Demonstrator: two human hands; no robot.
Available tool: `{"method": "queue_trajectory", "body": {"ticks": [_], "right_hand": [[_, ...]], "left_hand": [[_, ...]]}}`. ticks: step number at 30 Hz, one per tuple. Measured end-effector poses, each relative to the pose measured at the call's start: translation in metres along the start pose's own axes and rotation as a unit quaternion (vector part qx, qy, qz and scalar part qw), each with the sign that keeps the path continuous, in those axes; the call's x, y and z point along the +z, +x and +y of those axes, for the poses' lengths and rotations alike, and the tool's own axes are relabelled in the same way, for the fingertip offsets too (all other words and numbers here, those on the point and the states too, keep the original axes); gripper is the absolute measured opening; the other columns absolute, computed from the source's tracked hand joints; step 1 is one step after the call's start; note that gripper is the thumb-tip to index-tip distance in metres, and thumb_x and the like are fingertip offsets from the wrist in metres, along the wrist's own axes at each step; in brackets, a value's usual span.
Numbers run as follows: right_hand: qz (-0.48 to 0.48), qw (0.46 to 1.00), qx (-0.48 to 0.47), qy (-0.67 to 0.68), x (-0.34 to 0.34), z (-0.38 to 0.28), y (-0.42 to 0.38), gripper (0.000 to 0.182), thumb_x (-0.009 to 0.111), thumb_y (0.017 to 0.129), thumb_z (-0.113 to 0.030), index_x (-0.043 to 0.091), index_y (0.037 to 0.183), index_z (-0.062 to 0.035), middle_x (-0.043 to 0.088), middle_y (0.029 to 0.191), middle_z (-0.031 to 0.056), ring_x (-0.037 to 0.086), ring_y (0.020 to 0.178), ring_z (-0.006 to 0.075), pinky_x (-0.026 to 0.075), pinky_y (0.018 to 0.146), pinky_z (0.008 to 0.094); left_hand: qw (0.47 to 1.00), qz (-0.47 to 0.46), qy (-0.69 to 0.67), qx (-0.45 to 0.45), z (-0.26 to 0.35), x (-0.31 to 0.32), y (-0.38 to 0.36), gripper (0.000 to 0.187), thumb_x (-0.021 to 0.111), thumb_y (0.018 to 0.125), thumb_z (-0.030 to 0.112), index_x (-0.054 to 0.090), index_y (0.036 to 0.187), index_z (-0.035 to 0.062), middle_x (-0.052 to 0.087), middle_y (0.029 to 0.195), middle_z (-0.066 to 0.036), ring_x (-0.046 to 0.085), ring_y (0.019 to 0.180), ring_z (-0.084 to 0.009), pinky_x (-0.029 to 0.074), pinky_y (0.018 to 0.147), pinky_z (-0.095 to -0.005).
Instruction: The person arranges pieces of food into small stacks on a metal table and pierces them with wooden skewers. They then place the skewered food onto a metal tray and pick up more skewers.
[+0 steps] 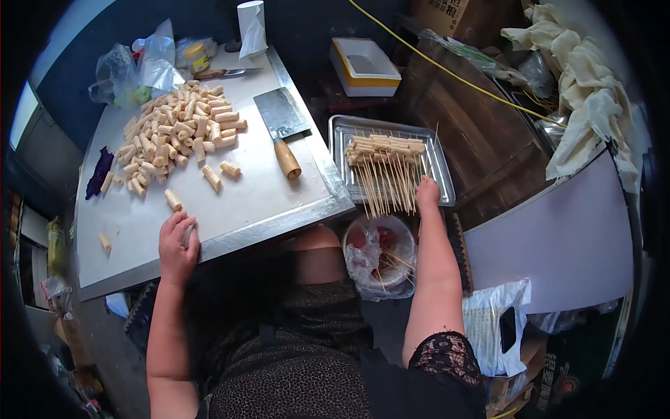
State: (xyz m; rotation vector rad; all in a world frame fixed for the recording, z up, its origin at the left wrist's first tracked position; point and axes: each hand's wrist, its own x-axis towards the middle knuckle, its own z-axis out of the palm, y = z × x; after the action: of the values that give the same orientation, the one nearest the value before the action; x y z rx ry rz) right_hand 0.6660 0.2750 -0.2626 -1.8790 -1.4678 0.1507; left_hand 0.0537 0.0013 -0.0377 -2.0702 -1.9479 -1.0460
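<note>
On the table's near edge, my left hand (178, 246) rests with its fingers bent and a gap beside the thumb. Just past its fingertips lies one short, pale, ridged food roll (173, 200). A large heap of the same rolls (178, 129) covers the table's far left part. My right hand (427, 193) is closed at the right side of a metal tray (447, 183), its fingers around a thin wooden skewer. Rows of skewered rolls (384, 148) lie in that tray, their bare sticks pointing towards me. Part of the held skewer is hidden by the hand.
A cleaver (282, 115) lies on the white table (244, 199), near its right edge. Below the tray stands a bucket (412, 241) with a plastic liner and sticks. A foam box (364, 66), paper roll (252, 28), plastic bags (159, 59) and a yellow-lidded jar (197, 57) are farther back.
</note>
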Motion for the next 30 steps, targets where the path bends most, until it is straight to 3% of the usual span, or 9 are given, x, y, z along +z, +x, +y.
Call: {"method": "queue_trajectory", "body": {"ticks": [5,7,8,10,12,14,20,26,30], "right_hand": [[-0.127,0.983,-0.007,-0.132,0.011,0.055,0.014,0.032,0.051,0.089,-0.014,0.063,0.116,0.0003,0.061,0.071,0.006,0.058,0.062,0.0137,0.046,0.055,0.0316],[-0.121,0.894,0.221,0.371,0.001,0.032,0.001,0.035,0.047,0.091,-0.01,0.06,0.124,-0.0077,0.051,0.061,0.0032,0.046,0.044,0.0123,0.034,0.039,0.0289],[-0.121,0.864,0.325,0.365,-0.036,-0.02,-0.011,0.038,0.044,0.092,-0.01,0.058,0.127,-0.0097,0.052,0.062,0.0037,0.043,0.04,0.0128,0.032,0.036,0.0293],[-0.137,0.986,0.094,0.026,-0.025,0.024,-0.004,0.036,0.042,0.093,-0.017,0.061,0.124,-0.0106,0.058,0.066,0.0062,0.046,0.041,0.0135,0.036,0.037,0.0311],[0.041,0.974,-0.169,-0.148,-0.038,0.03,-0.009,0.032,0.045,0.094,-0.021,0.066,0.114,-0.0084,0.058,0.067,0.0067,0.056,0.052,0.0149,0.045,0.045,0.0319],[-0.063,0.996,0.062,-0.033,-0.068,0.002,-0.021,0.032,0.044,0.094,-0.022,0.065,0.111,-0.0049,0.063,0.071,0.0117,0.062,0.062,0.0215,0.049,0.059,0.0369],[0.0,0.999,0.008,-0.031,-0.132,-0.046,-0.058,0.034,0.042,0.096,-0.022,0.063,0.114,-0.0035,0.062,0.07,0.0093,0.056,0.055,0.0167,0.047,0.058,0.0343],[-0.028,0.992,0.069,0.103,-0.17,-0.124,-0.11,0.03,0.046,0.097,-0.019,0.062,0.116,-0.003,0.058,0.067,0.0024,0.047,0.046,0.0079,0.039,0.045,0.0255],[-0.066,0.982,0.053,0.167,-0.156,-0.154,-0.144,0.028,0.046,0.099,-0.016,0.061,0.118,-0.0018,0.057,0.067,0.0001,0.043,0.045,0.0035,0.034,0.042,0.0202]], "left_hand": [[1.0,0.002,-0.004,0.001,-0.003,0.001,0.0,0.02,0.063,0.079,0.003,0.066,0.099,0.0037,0.061,0.111,-0.016,0.057,0.107,-0.033,0.045,0.095,-0.0403],[1.0,-0.002,-0.006,-0.005,-0.003,0.0,0.0,0.02,0.063,0.079,0.004,0.066,0.098,0.0039,0.061,0.11,-0.015,0.057,0.106,-0.033,0.045,0.095,-0.0399],[1.0,-0.003,-0.006,-0.007,-0.003,0.0,0.0,0.019,0.064,0.079,0.005,0.066,0.098,0.004,0.061,0.11,-0.015,0.057,0.106,-0.0331,0.046,0.095,-0.0396],[0.999,0.002,-0.03,-0.032,-0.004,-0.003,0.001,0.021,0.064,0.079,0.007,0.066,0.1,0.0049,0.062,0.109,-0.015,0.057,0.105,-0.0331,0.046,0.094,-0.0394],[0.997,0.007,-0.061,-0.048,-0.005,-0.008,0.009,0.023,0.064,0.08,0.008,0.067,0.102,0.0058,0.062,0.108,-0.015,0.058,0.105,-0.0331,0.046,0.094,-0.0391],[0.989,-0.046,-0.069,-0.124,-0.008,-0.011,0.021,0.035,0.067,0.082,0.022,0.062,0.112,0.0051,0.06,0.109,-0.015,0.057,0.102,-0.0342,0.046,0.092,-0.0408],[0.93,-0.112,0.126,-0.326,-0.003,0.01,0.076,0.072,0.064,0.082,0.055,0.047,0.131,0.0043,0.049,0.126,-0.019,0.047,0.118,-0.037,0.041,0.098,-0.0442],[0.955,-0.144,0.083,-0.245,0.043,0.044,0.111,0.074,0.055,0.083,0.064,0.052,0.132,0.0086,0.049,0.129,-0.02,0.044,0.124,-0.0358,0.038,0.1,-0.0473],[0.971,-0.144,0.088,-0.167,0.04,0.067,0.105,0.038,0.056,0.086,0.039,0.064,0.114,0.013,0.049,0.131,-0.017,0.045,0.12,-0.0344,0.033,0.1,-0.0486]]}}
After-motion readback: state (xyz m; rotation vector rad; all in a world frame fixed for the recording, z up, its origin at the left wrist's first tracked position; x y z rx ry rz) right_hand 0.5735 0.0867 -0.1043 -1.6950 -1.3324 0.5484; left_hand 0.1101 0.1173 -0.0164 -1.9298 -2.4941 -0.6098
